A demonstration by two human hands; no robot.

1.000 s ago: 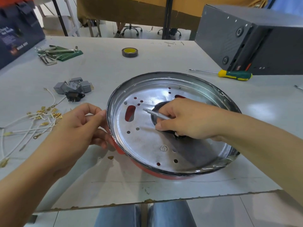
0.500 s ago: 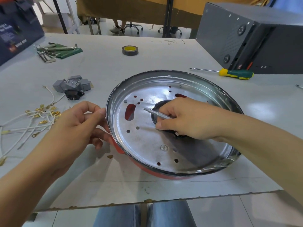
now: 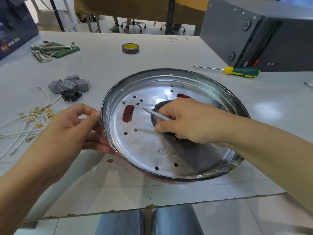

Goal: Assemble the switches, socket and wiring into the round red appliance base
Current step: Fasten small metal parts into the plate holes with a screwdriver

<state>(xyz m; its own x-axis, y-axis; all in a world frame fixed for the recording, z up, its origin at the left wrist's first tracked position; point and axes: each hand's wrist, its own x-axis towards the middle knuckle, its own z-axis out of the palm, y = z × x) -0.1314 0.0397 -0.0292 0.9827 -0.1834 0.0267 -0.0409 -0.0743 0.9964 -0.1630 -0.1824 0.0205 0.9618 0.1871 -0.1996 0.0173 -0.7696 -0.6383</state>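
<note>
Hardly anything has shifted vs the frames a sec ago: both hands sit where they were, only the view has nudged a bit. Left hand (image 3: 67, 131) has thumb and fingers curled onto the near-left rim of the round red appliance base (image 3: 171, 179), steadying it; grip = holding the rim. Right hand (image 3: 189, 121) is inside the pan over the dark centre opening (image 3: 157, 107), its grip closed on a thin metal tool (image 3: 156, 113) that pokes out toward the red oval slot (image 3: 128, 113). Base sits mid-surface, silver inner plate up, red shell showing only at the front edge. My read: no progress step yet, prob still lining up the middle fitting. Switches and socket (image 3: 70, 88) lie untouched left of the base, well apart from it; white wires w/ brass terminals (image 3: 32, 119) are spread nearer the left edge. Surface (image 3: 118, 192) is pale grey, front edge chipped. Also on it: tape roll (image 3: 130, 48), green-yellow screwdriver (image 3: 240, 72), hex keys on a green pouch (image 3: 50, 50), grey box (image 3: 254, 36) at the far right. Behind: chair wheels, table legs.
</note>
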